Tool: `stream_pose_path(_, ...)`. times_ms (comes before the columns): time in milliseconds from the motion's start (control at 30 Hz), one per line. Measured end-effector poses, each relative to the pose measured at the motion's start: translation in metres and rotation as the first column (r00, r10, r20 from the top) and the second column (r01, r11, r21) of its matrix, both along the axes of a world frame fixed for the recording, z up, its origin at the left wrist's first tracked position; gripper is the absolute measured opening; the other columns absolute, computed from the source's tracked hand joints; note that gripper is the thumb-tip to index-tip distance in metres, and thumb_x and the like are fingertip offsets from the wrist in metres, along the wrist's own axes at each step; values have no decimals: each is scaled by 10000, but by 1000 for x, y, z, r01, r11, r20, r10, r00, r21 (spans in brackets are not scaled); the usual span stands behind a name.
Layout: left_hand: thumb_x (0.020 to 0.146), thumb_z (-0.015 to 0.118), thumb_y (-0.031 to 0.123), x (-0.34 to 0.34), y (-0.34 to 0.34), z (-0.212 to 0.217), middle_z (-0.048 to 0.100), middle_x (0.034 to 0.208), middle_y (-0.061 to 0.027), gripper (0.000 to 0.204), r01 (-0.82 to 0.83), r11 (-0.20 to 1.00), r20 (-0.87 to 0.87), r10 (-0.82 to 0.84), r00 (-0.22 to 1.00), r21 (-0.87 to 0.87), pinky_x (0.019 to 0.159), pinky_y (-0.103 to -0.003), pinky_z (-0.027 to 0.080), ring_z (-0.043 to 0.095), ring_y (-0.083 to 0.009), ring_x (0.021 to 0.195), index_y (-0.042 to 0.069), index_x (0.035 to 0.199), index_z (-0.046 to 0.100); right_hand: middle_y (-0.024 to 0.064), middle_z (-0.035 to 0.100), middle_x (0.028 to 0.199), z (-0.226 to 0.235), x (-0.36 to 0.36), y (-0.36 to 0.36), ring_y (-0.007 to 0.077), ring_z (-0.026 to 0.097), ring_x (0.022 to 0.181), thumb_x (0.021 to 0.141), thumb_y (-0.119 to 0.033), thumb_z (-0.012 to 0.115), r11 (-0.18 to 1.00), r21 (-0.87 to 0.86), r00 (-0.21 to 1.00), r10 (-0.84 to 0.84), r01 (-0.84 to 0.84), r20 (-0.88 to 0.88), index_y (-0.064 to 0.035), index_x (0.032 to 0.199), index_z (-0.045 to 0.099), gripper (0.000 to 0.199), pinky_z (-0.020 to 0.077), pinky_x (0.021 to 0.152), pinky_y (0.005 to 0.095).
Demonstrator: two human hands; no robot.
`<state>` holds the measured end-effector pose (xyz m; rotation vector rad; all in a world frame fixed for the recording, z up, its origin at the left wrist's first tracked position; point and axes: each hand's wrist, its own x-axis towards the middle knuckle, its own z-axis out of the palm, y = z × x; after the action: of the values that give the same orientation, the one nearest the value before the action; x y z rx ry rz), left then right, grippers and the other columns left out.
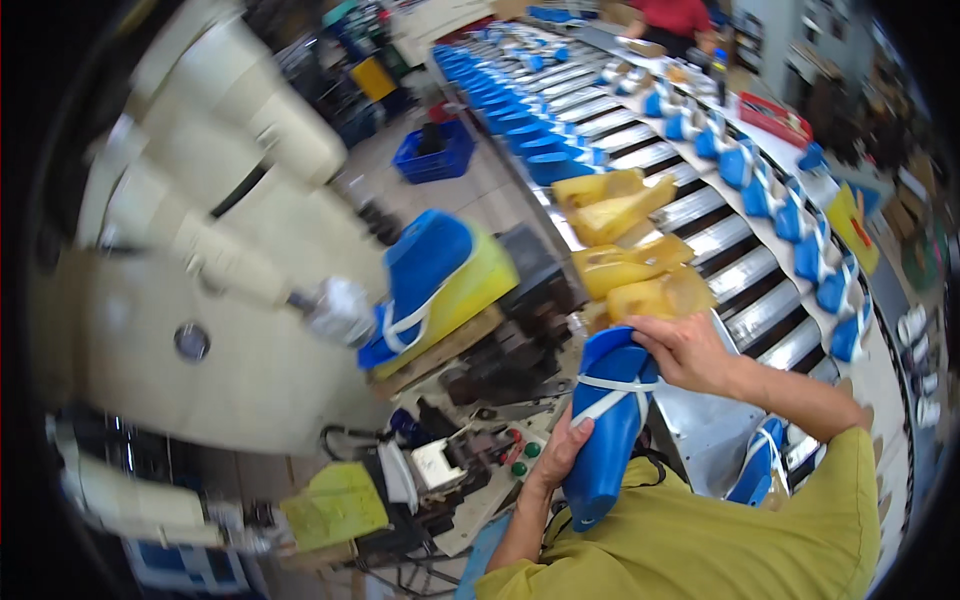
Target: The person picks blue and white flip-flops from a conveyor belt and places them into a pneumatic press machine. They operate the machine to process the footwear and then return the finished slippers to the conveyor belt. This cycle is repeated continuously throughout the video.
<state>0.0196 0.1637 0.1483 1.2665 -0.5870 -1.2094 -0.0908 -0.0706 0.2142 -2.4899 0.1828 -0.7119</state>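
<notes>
Lying between two bare hands in the head view, a glossy blue plastic shoe-shaped form (606, 455) is crossed toward its far end by narrow white straps (600, 404). The far end is held by the right grip (690, 352), with fingers curled at its upper rim and right-hand edge. The left-hand edge is clasped lower down by the left grip (562, 455), the thumb laid on the side and the other fingers mostly hidden. Both grips are thus closed on the same piece. Its long axis is directed from the right grip back toward the body, leaning slightly leftward, and the rounded near end is carried past the left grip; whether the yellow-green shirt (720, 550) is touched there cannot be told.

Ahead and to the left of the left grip, a strapped blue form (425, 285) is seated against a bright yellow block (475, 290) on a dark metal machine (510, 335); of the two grips, the left is placed nearer to it. Just beyond the right grip, translucent amber hollow pieces (660, 298) are laid beside a metal roller conveyor (722, 240). Nearer the body than the right grip, and rightward, another strapped blue piece (752, 482) is partly hidden by the shirt.
</notes>
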Motion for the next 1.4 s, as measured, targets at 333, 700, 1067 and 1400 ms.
stream_pose_path(333,922,412,718,-40,149,53,463,1411,-149,926,-539,759,-568,278,775,-365,1086,-377,383,489,-247,1266,27,1520,261,148,523,1111,62,21,159,253,542,984,805,-300,664,790,397,864,311,-467,395,-57,1501,215,864,457,851,385)
stream_pose_path(700,939,216,738,-52,248,87,126,1645,-59,892,-687,479,-598,352,720,-546,1217,-410,191,197,-206,1495,152,1582,18,240,637,1087,106,39,340,353,681,926,640,-138,855,788,-10,753,592,-616,286,-13,1142,613,571,552,790,392)
stream_pose_path(1067,1045,290,534,13,329,62,231,1604,-61,670,-600,527,-470,374,800,-602,1174,-407,270,303,-222,1437,148,1575,148,144,677,1035,155,131,422,316,713,813,723,-118,817,785,-137,760,619,-604,199,1,1092,667,416,565,694,351)
stream_pose_path(1400,996,365,582,-32,440,9,379,1521,-207,790,-548,458,-254,557,791,-700,1119,-495,337,447,-335,1345,79,1568,153,152,687,1021,108,172,450,295,712,849,727,-124,817,746,-14,717,645,-666,262,6,1077,677,399,568,737,348)
